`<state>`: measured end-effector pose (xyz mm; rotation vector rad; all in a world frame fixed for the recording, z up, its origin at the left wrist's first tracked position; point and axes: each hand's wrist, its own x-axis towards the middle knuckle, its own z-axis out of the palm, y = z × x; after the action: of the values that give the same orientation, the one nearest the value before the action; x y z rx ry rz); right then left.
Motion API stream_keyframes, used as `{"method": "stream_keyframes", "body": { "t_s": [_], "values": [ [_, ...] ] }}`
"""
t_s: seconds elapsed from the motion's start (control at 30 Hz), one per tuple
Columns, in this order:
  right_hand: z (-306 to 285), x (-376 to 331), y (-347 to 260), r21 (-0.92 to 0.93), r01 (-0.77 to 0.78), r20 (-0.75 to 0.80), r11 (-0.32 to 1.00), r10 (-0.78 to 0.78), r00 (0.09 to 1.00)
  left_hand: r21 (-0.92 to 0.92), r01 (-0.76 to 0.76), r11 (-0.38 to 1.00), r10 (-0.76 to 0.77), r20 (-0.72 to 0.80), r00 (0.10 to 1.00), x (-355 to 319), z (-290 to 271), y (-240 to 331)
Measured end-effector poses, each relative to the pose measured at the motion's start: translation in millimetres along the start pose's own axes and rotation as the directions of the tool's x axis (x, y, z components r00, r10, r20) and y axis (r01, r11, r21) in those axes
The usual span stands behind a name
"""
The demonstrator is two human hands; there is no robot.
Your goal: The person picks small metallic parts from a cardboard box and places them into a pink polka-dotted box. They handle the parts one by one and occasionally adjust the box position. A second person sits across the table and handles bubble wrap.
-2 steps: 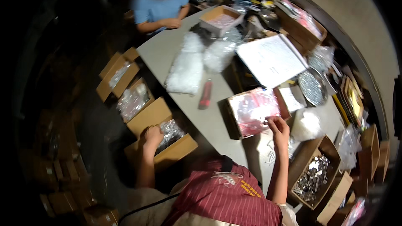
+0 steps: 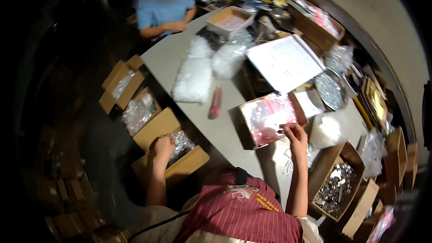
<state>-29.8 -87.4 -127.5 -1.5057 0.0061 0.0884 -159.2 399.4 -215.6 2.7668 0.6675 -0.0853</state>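
Observation:
My left hand (image 2: 164, 146) is closed with curled fingers above an open cardboard box (image 2: 194, 161) of clear plastic bags (image 2: 182, 144). Whatever those fingers hold, if anything, is hidden. On the table, a shallow box holds a stack of clear and pink plastic bags (image 2: 268, 116). At the right edge of that stack my right hand (image 2: 295, 136) is closed in a pinch, thumb against fingers. Something small shows at its fingertips, too blurred to name. Several loose screws (image 2: 288, 162) lie on the table beside my right wrist.
A red utility knife (image 2: 215, 102) and white filled bags (image 2: 193, 76) lie on the grey table (image 2: 168, 56). A metal-parts box (image 2: 335, 184), a bowl of small parts (image 2: 330, 91) and a paper sheet (image 2: 285, 63) are at right. Across the table is a person in blue (image 2: 164, 11).
The whole view has shifted slightly, so the table and boxes sit a little further left. Both hands keep nearly the same places and closed shapes.

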Motion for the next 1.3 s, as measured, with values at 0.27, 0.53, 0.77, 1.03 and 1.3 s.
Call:
{"method": "stream_keyframes", "body": {
  "t_s": [0.27, 0.53, 0.77, 1.03, 1.3],
  "values": [
    [31.5, -43.7, -37.7, 0.282, 0.041, -0.001, 0.958, -0.043, 0.999, -0.935, -0.133, 0.328, 0.599, 0.097, 0.795, -27.8, -40.7, 191.3],
    [28.4, -86.7, -4.4, 0.138, 0.022, -0.12, 0.99, -0.005, 0.993, -0.933, 0.358, 0.043, 0.688, 0.288, 0.666, -69.3, -39.1, 276.3],
    [-56.5, -95.1, 44.5, -0.628, -0.166, -0.392, 0.76, -0.125, 0.911, -0.977, 0.086, 0.195, 0.724, 0.203, 0.659, -51.7, -26.4, 246.0],
    [-41.6, -72.3, 57.5, -0.992, -0.067, -0.08, 0.111, -0.119, 0.99, -0.786, -0.414, 0.459, 0.783, 0.137, 0.607, -96.3, -39.6, 274.7],
    [-33.5, -60.2, 50.5, -0.924, -0.156, -0.212, 0.349, -0.128, 0.969, -0.713, -0.537, 0.452, 0.791, 0.042, 0.611, -103.2, -24.8, 271.1]
  ]
}}
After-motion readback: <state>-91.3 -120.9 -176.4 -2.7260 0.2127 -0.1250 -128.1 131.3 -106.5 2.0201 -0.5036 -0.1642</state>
